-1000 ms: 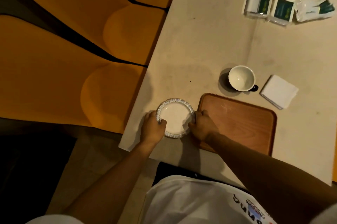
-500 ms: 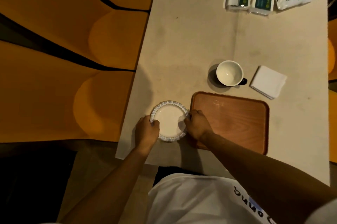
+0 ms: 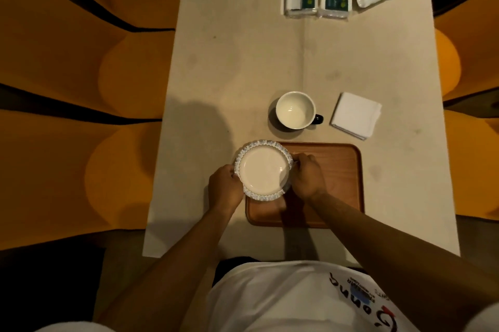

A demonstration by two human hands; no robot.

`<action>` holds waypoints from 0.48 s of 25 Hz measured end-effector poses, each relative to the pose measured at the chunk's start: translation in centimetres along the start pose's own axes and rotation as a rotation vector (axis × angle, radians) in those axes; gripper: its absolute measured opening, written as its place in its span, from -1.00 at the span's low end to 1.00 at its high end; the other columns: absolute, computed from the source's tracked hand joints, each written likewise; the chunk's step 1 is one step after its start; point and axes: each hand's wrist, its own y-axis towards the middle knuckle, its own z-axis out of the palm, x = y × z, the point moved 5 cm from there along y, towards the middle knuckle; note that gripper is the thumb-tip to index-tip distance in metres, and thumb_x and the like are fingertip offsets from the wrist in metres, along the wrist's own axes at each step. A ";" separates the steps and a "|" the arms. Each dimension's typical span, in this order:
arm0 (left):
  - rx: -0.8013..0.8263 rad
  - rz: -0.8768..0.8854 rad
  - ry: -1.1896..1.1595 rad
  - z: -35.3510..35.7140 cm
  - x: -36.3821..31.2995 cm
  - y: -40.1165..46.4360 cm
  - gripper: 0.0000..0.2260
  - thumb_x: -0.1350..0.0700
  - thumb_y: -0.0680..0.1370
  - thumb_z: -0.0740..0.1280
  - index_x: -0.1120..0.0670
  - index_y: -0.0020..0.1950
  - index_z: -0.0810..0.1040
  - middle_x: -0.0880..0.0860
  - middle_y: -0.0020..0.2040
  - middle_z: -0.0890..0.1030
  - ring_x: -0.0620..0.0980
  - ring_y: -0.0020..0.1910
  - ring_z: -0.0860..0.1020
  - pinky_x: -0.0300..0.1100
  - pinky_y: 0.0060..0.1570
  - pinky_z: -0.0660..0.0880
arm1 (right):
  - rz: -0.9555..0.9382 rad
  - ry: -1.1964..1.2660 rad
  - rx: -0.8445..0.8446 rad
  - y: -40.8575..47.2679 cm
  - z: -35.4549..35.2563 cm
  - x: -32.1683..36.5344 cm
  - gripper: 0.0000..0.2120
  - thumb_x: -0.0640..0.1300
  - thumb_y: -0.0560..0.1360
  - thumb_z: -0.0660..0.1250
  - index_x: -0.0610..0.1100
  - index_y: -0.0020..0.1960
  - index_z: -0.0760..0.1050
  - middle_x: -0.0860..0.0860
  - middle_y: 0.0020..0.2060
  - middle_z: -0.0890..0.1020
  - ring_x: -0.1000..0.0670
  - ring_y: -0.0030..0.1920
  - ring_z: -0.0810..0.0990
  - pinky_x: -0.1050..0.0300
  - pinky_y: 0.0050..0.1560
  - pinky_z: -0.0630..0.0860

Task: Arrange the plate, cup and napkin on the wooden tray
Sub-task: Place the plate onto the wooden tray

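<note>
Both hands grip the plate (image 3: 263, 171) by its frilled rim: the left hand (image 3: 224, 189) is curled around the left edge, the right hand (image 3: 307, 176) is closed on the right edge. The plate sits over the left end of the wooden tray (image 3: 337, 183), its left part overhanging the table (image 3: 243, 61); whether it rests on the tray cannot be told. The cup (image 3: 295, 110) stands on the table just beyond the tray, the folded napkin (image 3: 356, 115) to its right
</note>
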 end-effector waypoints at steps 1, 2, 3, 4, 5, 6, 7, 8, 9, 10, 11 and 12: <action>0.014 0.003 0.012 0.8 -0.8 0.2 -0.78 0.26 0.52 0.19 0.15 -0.08 0.64 0.07 -0.16 0.67 0.09 -0.18 0.61 0.02 -0.16 0.59 | 0.007 -0.005 -0.011 0.3 -0.7 -0.6 -0.73 -0.21 0.52 0.25 -0.20 0.19 0.53 -0.16 0.12 0.59 -0.15 0.17 0.49 0.04 0.14 0.47; 0.031 0.009 0.025 1.7 -1.6 0.4 -0.78 0.26 0.51 0.18 0.14 -0.10 0.63 0.07 -0.17 0.67 0.09 -0.19 0.62 0.02 -0.17 0.59 | 0.017 -0.010 -0.021 0.8 -1.2 -1.4 -0.73 -0.20 0.52 0.24 -0.20 0.18 0.54 -0.15 0.11 0.61 -0.16 0.16 0.51 0.00 0.16 0.50; 0.048 0.013 0.041 2.6 -2.1 0.4 -0.78 0.25 0.52 0.18 0.14 -0.10 0.64 0.08 -0.16 0.67 0.10 -0.18 0.62 0.01 -0.16 0.60 | 0.024 -0.013 -0.026 1.0 -1.8 -2.1 -0.74 -0.18 0.52 0.24 -0.19 0.17 0.55 -0.15 0.09 0.63 -0.17 0.15 0.53 -0.05 0.16 0.53; 0.060 0.012 0.060 3.2 -2.4 0.4 -0.78 0.25 0.52 0.19 0.13 -0.09 0.64 0.09 -0.14 0.68 0.10 -0.17 0.63 0.01 -0.14 0.61 | 0.041 -0.004 -0.026 1.2 -2.0 -2.7 -0.74 -0.17 0.52 0.23 -0.18 0.15 0.56 -0.15 0.07 0.64 -0.17 0.13 0.55 -0.10 0.14 0.55; 0.064 0.010 0.078 3.6 -2.4 0.5 -0.78 0.24 0.53 0.20 0.13 -0.06 0.65 0.10 -0.12 0.69 0.10 -0.15 0.64 0.02 -0.11 0.62 | 0.052 -0.003 -0.019 1.3 -2.0 -3.1 -0.75 -0.16 0.52 0.23 -0.17 0.14 0.57 -0.14 0.06 0.65 -0.17 0.11 0.57 -0.11 0.12 0.56; 0.063 0.007 0.095 3.8 -2.3 0.6 -0.78 0.24 0.54 0.21 0.14 -0.03 0.66 0.11 -0.09 0.70 0.10 -0.13 0.64 0.03 -0.09 0.62 | 0.055 0.001 -0.009 1.5 -1.8 -3.4 -0.76 -0.16 0.52 0.23 -0.15 0.12 0.57 -0.13 0.05 0.65 -0.16 0.10 0.57 -0.10 0.10 0.56; 0.058 0.004 0.108 3.9 -2.3 0.8 -0.79 0.24 0.55 0.22 0.15 -0.01 0.66 0.12 -0.06 0.71 0.11 -0.11 0.64 0.02 -0.07 0.62 | 0.050 0.007 0.001 1.5 -1.9 -3.4 -0.77 -0.17 0.51 0.24 -0.15 0.11 0.58 -0.13 0.04 0.65 -0.15 0.09 0.57 -0.09 0.09 0.56; 0.053 -0.002 0.118 4.0 -2.3 1.1 -0.79 0.25 0.56 0.22 0.16 0.01 0.66 0.14 -0.03 0.71 0.12 -0.09 0.64 0.01 -0.06 0.62 | 0.042 0.021 0.000 1.7 -1.8 -3.4 -0.77 -0.18 0.51 0.24 -0.16 0.10 0.58 -0.14 0.04 0.65 -0.16 0.09 0.57 -0.07 0.09 0.56; 0.047 -0.004 0.126 4.1 -2.4 1.3 -0.80 0.25 0.57 0.23 0.17 0.03 0.65 0.15 -0.01 0.71 0.13 -0.06 0.65 -0.01 -0.04 0.61 | 0.037 0.027 -0.004 1.9 -1.9 -3.4 -0.78 -0.20 0.50 0.23 -0.16 0.09 0.59 -0.15 0.04 0.64 -0.16 0.10 0.57 -0.04 0.09 0.55; 0.047 -0.005 0.136 4.2 -2.5 1.4 -0.80 0.25 0.58 0.23 0.18 0.06 0.65 0.16 0.02 0.70 0.15 -0.03 0.65 -0.03 -0.03 0.59 | 0.041 0.037 -0.007 2.0 -2.0 -3.5 -0.78 -0.22 0.50 0.24 -0.18 0.09 0.58 -0.16 0.06 0.64 -0.16 0.11 0.55 0.00 0.09 0.53; 0.049 -0.006 0.147 4.4 -2.6 1.5 -0.80 0.25 0.58 0.24 0.19 0.08 0.64 0.17 0.04 0.70 0.17 0.00 0.64 -0.04 -0.02 0.57 | 0.045 0.039 -0.008 2.0 -2.2 -3.7 -0.78 -0.23 0.51 0.24 -0.19 0.11 0.58 -0.17 0.07 0.62 -0.16 0.13 0.53 0.03 0.09 0.50; 0.050 -0.008 0.154 4.7 -2.7 1.6 -0.80 0.25 0.59 0.24 0.20 0.09 0.64 0.18 0.05 0.70 0.18 0.02 0.64 -0.05 -0.01 0.56 | 0.046 0.038 -0.007 2.1 -2.2 -3.9 -0.78 -0.25 0.52 0.25 -0.20 0.12 0.58 -0.18 0.09 0.61 -0.16 0.14 0.51 0.05 0.09 0.46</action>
